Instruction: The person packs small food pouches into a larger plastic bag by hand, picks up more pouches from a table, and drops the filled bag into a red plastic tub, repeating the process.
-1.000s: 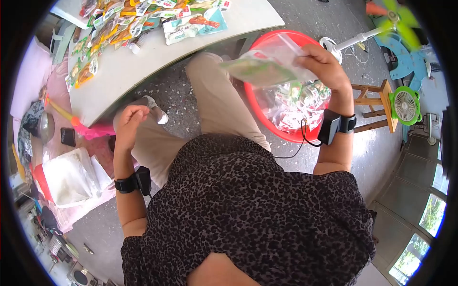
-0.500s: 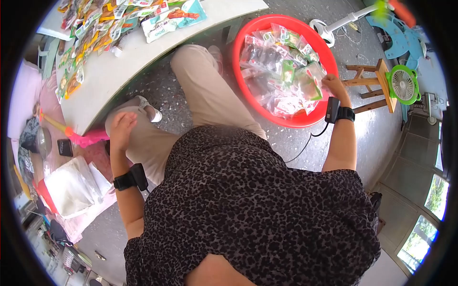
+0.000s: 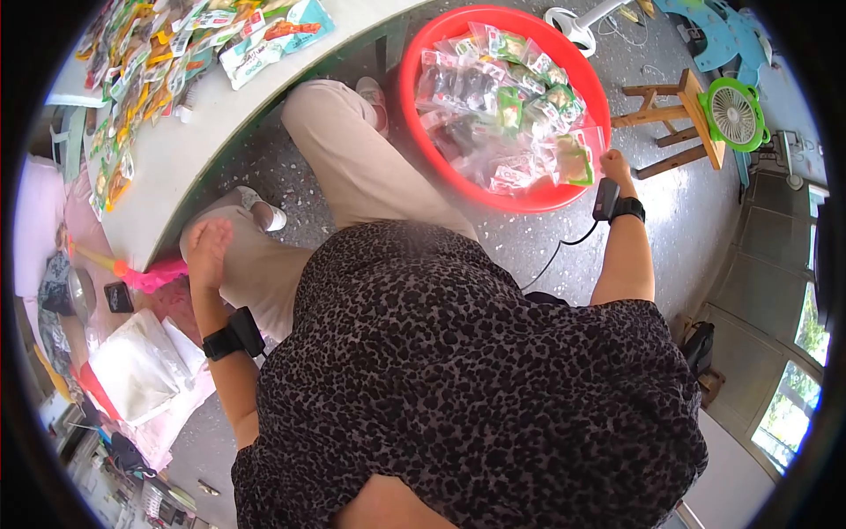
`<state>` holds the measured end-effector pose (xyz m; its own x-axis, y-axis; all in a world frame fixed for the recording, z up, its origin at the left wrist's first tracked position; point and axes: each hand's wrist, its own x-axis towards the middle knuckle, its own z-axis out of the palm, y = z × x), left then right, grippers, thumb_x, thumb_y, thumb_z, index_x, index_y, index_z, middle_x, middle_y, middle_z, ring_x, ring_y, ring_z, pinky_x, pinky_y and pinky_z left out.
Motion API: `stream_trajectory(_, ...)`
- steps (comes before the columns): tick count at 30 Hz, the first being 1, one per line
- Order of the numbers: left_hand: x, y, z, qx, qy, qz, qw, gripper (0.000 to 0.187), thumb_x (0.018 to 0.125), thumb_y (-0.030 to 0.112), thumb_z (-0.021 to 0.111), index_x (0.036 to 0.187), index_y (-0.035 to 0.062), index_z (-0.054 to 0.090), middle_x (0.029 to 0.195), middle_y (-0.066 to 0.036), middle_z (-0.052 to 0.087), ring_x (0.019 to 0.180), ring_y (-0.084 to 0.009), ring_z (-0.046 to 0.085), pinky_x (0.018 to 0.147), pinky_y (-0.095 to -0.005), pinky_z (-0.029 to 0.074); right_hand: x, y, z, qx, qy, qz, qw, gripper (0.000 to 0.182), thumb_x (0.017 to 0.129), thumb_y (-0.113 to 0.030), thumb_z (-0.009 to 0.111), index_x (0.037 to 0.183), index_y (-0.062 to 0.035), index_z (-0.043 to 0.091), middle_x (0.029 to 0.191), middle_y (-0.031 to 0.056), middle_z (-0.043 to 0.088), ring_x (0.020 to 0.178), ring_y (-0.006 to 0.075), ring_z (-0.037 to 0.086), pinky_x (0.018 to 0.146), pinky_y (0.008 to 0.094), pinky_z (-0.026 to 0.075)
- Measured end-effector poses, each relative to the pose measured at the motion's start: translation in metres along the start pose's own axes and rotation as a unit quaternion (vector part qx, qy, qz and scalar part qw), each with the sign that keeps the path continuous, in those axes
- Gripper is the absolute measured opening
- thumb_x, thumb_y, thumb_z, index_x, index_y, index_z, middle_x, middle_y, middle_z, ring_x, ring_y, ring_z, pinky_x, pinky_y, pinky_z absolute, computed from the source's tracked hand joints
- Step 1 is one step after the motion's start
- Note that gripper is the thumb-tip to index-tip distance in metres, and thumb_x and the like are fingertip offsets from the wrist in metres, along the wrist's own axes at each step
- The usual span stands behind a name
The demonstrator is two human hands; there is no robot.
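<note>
A red basin (image 3: 418, 132) on the floor holds many clear plastic packets with green and red printing. My right hand (image 3: 617, 167) is at the basin's right rim, fingers closed on the edge of a clear packet (image 3: 576, 164) with a green lower part. That packet lies against the others at the basin's right side. My left hand (image 3: 209, 251) is raised over my left thigh, fingers stretched out, with nothing visible in it. Black straps with small boxes are on both wrists.
A pale table (image 3: 198, 132) at upper left bears a heap of colourful food packets (image 3: 167, 53). Right of the basin stand a wooden stool (image 3: 696, 115) and a green fan (image 3: 735, 115). A white stand base (image 3: 571, 31) is behind the basin. A cable (image 3: 551, 264) hangs from my right wrist.
The whole view has shifted, so the basin and table appear farther up and left. My right hand's fingers have drawn together at the packet's edge. My left hand stays raised over the thigh.
</note>
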<state>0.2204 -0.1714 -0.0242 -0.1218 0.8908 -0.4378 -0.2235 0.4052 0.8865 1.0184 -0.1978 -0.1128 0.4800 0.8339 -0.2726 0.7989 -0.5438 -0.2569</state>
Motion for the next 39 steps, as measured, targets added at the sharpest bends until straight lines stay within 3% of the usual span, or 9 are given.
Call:
stream_trajectory(5,0.001,0.001,0.001,0.001,0.005,0.005,1.0,0.014,0.081,0.011,0.045,0.092,0.0019,0.045,0.093,-0.01,0.051,0.089,-0.0205,0.051,0.077,-0.0305,0.042,-0.04,-0.033,0.023,-0.053,0.093,-0.018,0.994,0.024,0.074,-0.024,0.042,0.076,-0.0032,0.054,0.078,0.0221,0.055,0.077,0.0383,0.052,0.068,0.044,0.042)
stream_trajectory(8,0.002,-0.002,-0.003,-0.005,0.004,0.008,1.0,0.016,0.081,0.011,0.046,0.093,0.0017,0.044,0.093,-0.01,0.051,0.09,-0.0207,0.051,0.077,-0.0308,0.042,-0.011,0.009,0.11,-0.105,-0.013,-0.105,0.989,0.023,0.072,-0.021,0.044,0.076,-0.0018,0.055,0.081,0.0198,0.056,0.074,0.036,0.054,0.064,0.0417,0.043)
stream_trajectory(13,-0.001,-0.003,-0.009,-0.015,-0.009,0.014,1.0,0.018,0.081,0.012,0.046,0.095,0.0008,0.044,0.095,-0.01,0.05,0.091,-0.0206,0.051,0.077,-0.0308,0.042,-0.023,-0.06,0.173,-0.162,-0.206,-0.272,0.926,0.024,0.07,-0.022,0.046,0.079,-0.0023,0.056,0.084,0.0178,0.057,0.072,0.0348,0.055,0.062,0.0399,0.044)
stream_trajectory(17,-0.009,-0.002,-0.003,0.027,-0.014,0.048,0.998,0.018,0.081,0.013,0.046,0.093,0.0003,0.044,0.093,-0.009,0.05,0.089,-0.018,0.051,0.075,-0.0274,0.042,-0.022,-0.143,0.125,-0.029,-0.261,-0.354,0.898,0.024,0.067,-0.022,0.052,0.082,-0.0031,0.055,0.075,0.0107,0.057,0.066,0.0214,0.057,0.055,0.0322,0.045)
stream_trajectory(20,-0.012,0.002,0.002,-0.008,0.014,0.024,1.0,0.019,0.08,0.014,0.047,0.093,0.0005,0.045,0.091,-0.008,0.051,0.087,-0.0167,0.052,0.074,-0.0261,0.042,-0.063,-0.259,0.051,0.215,-0.28,-0.114,0.929,0.019,0.069,-0.018,0.052,0.08,-0.0029,0.054,0.066,0.0045,0.054,0.06,0.0112,0.054,0.05,0.025,0.042)
stream_trajectory(24,-0.017,0.006,0.003,-0.003,0.011,0.029,1.0,0.018,0.08,0.015,0.048,0.091,0.0021,0.046,0.089,-0.006,0.051,0.085,-0.015,0.051,0.072,-0.0253,0.042,-0.073,-0.357,0.029,0.239,-0.285,-0.265,0.89,0.016,0.072,-0.016,0.052,0.08,-0.0022,0.052,0.068,0.0019,0.052,0.061,0.0085,0.048,0.054,0.022,0.04)
stream_trajectory(34,-0.054,0.036,-0.02,0.067,0.092,0.116,0.987,0.014,0.077,0.017,0.051,0.082,0.0033,0.049,0.074,-0.002,0.051,0.073,-0.0089,0.05,0.064,-0.0208,0.04,-0.142,-0.512,0.078,0.279,-0.171,-0.511,0.795,0.015,0.075,-0.009,0.05,0.086,0.0007,0.052,0.075,0.0074,0.053,0.07,0.0129,0.051,0.064,0.0239,0.041)
stream_trajectory(38,-0.074,0.052,-0.065,0.079,0.223,0.237,0.942,0.011,0.075,0.011,0.051,0.081,0.0017,0.051,0.072,-0.002,0.052,0.068,-0.0084,0.048,0.062,-0.0211,0.04,-0.145,-0.523,0.101,0.241,-0.059,-0.619,0.745,0.012,0.072,-0.006,0.05,0.081,0.0008,0.052,0.075,0.0139,0.053,0.069,0.0267,0.053,0.064,0.032,0.042)
stream_trajectory(39,-0.076,0.054,-0.084,0.159,0.288,0.271,0.905,0.011,0.075,0.009,0.05,0.081,0.0007,0.052,0.073,-0.003,0.053,0.066,-0.0085,0.049,0.06,-0.0222,0.04,-0.147,-0.524,0.102,0.23,-0.047,-0.628,0.742,0.012,0.071,-0.005,0.05,0.081,0.0006,0.052,0.075,0.0146,0.053,0.07,0.0284,0.052,0.064,0.0332,0.041)
